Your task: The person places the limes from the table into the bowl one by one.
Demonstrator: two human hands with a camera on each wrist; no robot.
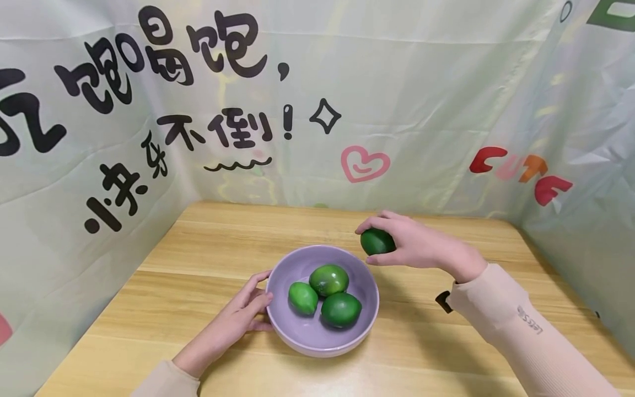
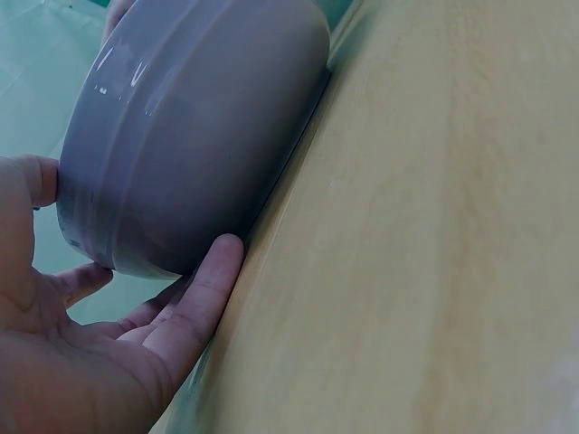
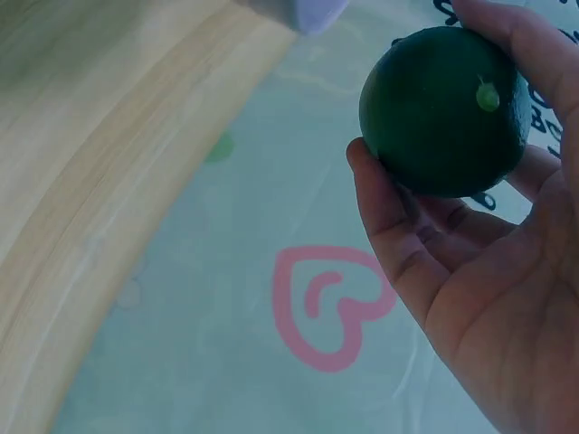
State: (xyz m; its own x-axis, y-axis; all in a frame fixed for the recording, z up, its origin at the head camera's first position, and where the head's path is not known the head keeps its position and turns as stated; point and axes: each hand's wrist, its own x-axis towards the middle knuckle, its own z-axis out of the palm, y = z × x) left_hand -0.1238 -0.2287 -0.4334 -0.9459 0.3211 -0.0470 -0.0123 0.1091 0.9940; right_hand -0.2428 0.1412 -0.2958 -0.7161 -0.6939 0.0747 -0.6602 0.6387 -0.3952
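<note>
A pale purple bowl (image 1: 321,350) stands on the table. Inside lie a bright green lime (image 1: 303,298), a mottled green one (image 1: 329,280) and a dark green one (image 1: 341,310). Against the bowl's left side rests my left hand (image 1: 238,309). Its thumb touches the rim, and its fingers lie along the outer wall, the lowest near the base in the left wrist view. Above the table, behind and right of the bowl, my right hand (image 1: 412,240) grips a dark green lime (image 3: 443,113) between thumb and fingers. A small stem scar shows on that fruit.
The wooden table (image 1: 198,242) ends at a printed curtain (image 1: 421,94) at the back and both sides. Part of a small black object (image 1: 444,301) shows beside the right sleeve (image 1: 516,320).
</note>
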